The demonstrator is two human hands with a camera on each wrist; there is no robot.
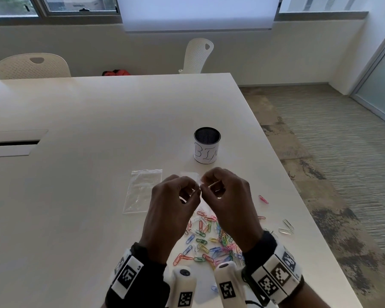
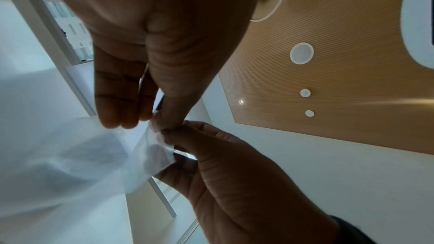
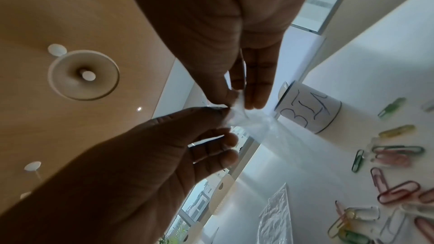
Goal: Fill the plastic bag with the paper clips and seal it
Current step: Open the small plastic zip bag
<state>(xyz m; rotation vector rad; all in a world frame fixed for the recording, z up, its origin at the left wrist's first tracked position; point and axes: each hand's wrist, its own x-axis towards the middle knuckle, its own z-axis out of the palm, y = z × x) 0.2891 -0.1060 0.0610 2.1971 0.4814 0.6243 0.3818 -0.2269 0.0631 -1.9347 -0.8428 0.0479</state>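
Observation:
Both hands are raised above the table (image 1: 87,112) with their fingertips meeting. Between them they pinch the top edge of a small clear plastic bag (image 1: 192,175). My left hand (image 1: 195,191) pinches it between thumb and fingers, and my right hand (image 1: 205,184) pinches it from the other side. In the left wrist view the bag (image 2: 94,155) hangs away from the left hand (image 2: 162,120). The right wrist view shows the right hand (image 3: 237,97) gripping the crumpled bag edge (image 3: 237,116). Several coloured paper clips (image 1: 209,238) lie heaped on the table under the hands.
A second clear bag (image 1: 142,190) lies flat on the table left of the hands. A black mesh cup with a white label (image 1: 207,144) stands behind them. A few stray clips (image 1: 286,227) lie near the table's right edge. Two white chairs stand at the far side.

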